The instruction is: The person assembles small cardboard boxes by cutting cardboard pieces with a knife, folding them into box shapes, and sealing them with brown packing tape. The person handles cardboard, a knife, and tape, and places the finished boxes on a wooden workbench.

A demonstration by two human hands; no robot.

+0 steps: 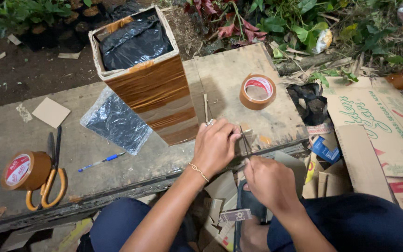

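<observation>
At the table's [117, 163] near edge, left hand [215, 144] presses a cardboard piece [249, 139], fingers clenched; right hand [269, 179], at five o'clock, grips a thin blade [245, 141].

The board [117, 158] is pale grey-brown wood with darker stains along its near edge. At its far edge stands a box [157, 95] wrapped in glossy brown tape in light and dark bands, with a shiny black plastic bag [134, 42] inside. A second black bag [115, 121] lies beside it, glinting silver-grey. Toward the far right corner sits a brown tape roll [257, 92] with a red and white core. Near the left edge another brown tape roll [24, 170] has the same red and white core; the scissors [47, 184] there have orange handles. The pen [101, 162] is blue and white. The left hand [215, 144] wears a gold bracelet [198, 171].
</observation>
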